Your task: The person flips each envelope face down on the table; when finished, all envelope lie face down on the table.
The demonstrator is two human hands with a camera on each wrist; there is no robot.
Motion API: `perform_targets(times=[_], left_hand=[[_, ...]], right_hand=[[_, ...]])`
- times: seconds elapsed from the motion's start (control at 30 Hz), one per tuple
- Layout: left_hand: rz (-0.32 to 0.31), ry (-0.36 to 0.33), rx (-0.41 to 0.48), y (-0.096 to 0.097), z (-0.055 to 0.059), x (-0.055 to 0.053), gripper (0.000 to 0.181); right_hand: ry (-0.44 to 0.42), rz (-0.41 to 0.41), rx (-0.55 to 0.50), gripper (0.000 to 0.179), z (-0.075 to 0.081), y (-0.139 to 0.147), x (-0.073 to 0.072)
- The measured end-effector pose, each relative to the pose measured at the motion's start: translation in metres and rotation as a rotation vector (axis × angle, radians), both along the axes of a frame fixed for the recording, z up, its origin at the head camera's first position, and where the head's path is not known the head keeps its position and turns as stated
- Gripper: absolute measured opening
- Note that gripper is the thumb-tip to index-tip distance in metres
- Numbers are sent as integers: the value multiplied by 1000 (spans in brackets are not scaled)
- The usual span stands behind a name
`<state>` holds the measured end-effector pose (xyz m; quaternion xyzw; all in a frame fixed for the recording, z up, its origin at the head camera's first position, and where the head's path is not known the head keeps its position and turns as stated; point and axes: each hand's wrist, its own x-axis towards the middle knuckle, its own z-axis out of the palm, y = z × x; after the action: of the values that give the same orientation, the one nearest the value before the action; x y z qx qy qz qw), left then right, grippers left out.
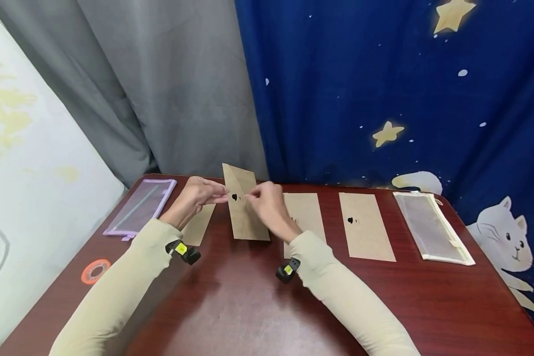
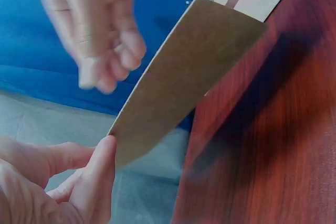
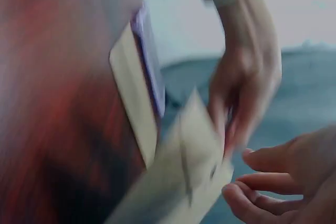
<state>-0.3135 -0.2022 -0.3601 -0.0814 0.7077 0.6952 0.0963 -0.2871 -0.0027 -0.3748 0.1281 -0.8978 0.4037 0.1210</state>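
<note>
A tan kraft paper envelope [image 1: 244, 225] with a small black hat print is raised upright and tilted over the table. My left hand [image 1: 198, 193] pinches its side edge between thumb and fingers, which the left wrist view shows closely on the envelope's plain face [image 2: 173, 72]. Beside the other edge is my right hand [image 1: 269, 202], blurred, its fingers loosely bent with nothing between them. In the left wrist view a gap separates this right hand [image 2: 100, 30] from the paper. A diagonal crease or flap line crosses the printed face.
More kraft envelopes lie flat: one at the left [image 1: 201, 225], one behind my right hand [image 1: 307, 212], another farther right [image 1: 369, 230]. A purple-edged mesh pouch [image 1: 144, 205] and an orange ring-shaped roll [image 1: 86, 275] are at the left, a white-edged mesh pouch [image 1: 433, 227] at the right.
</note>
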Motion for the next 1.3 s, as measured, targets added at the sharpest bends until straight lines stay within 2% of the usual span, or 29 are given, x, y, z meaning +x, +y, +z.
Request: perform_targets(times=[0.1,0.13,0.27,0.33,0.4,0.53,0.7,0.87,0.93,1.07,1.17,1.2,1.3], left_hand=[[33,12,-11,-1,2,0,20],[40,20,-18,-1,2,-1,20],[70,53,-42,1,4,0,17],[82,60,-58,4,5,0,14],[93,60,-78,7,6,-1,11],[91,56,-102,12,9,-4,13],[83,70,-109,14,14,-6,15],[81,95,-51,18,9,-2,41],[66,50,1,19,2,-1,52],[-39,-120,83,24,-18,-6,59],[-74,-205,145,29,-29,-10,49],[-64,-222,173,31,-31,-11,43],[-43,-236,222,36,-33,-12,31]], right_hand=[[101,101,216,13,12,-27,19],[139,98,300,13,13,-35,24],[294,-6,633,10,9,-57,34],[324,-68,731,10,6,-61,34],[339,-123,778,12,5,-63,33],[369,-181,799,14,3,-63,29],[381,-197,774,15,4,-62,24],[300,-212,673,12,20,-54,20],[263,-213,624,11,30,-49,18],[219,-200,548,10,48,-41,15],[209,-197,506,8,53,-39,13],[202,-197,495,8,54,-39,12],[182,-204,479,9,54,-39,11]])
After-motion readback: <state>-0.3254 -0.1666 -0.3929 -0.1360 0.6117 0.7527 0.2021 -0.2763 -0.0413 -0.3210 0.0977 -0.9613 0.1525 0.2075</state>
